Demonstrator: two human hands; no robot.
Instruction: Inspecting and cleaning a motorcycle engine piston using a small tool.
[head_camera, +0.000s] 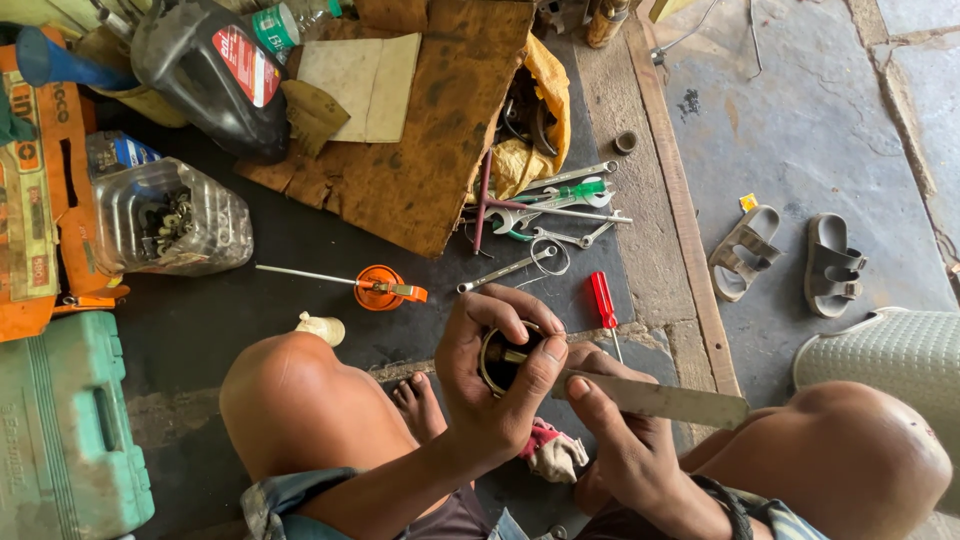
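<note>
Ring-shaped metal part (497, 362) sits low in the middle of the view, between the person's knees, gripped in the left hand (492, 385) — fingers curled over its far rim, thumb pressing the near edge. The right hand (622, 432) is clamped on a flat metal file (655, 398), thumb on top, with the tip of the blade laid across the ring's opening. Judging from this, the filing goes best with the blade kept flat to the rim and the ring held firm so it cannot rock; the left thumb lies close to the blade's path and would be safer drawn back a little.

Just under the hands lies a red and white rag (552, 452). Beyond them on the dark mat (300, 235) are a red screwdriver (602, 299), a small orange oil can (381, 288) with a long thin spout, and a heap of spanners (555, 212). Farther off — a clear plastic jar (170, 218) of small metal parts, a black oil jug (215, 75), a green tool case (65, 430) and a pair of sandals (790, 255) on the concrete.
</note>
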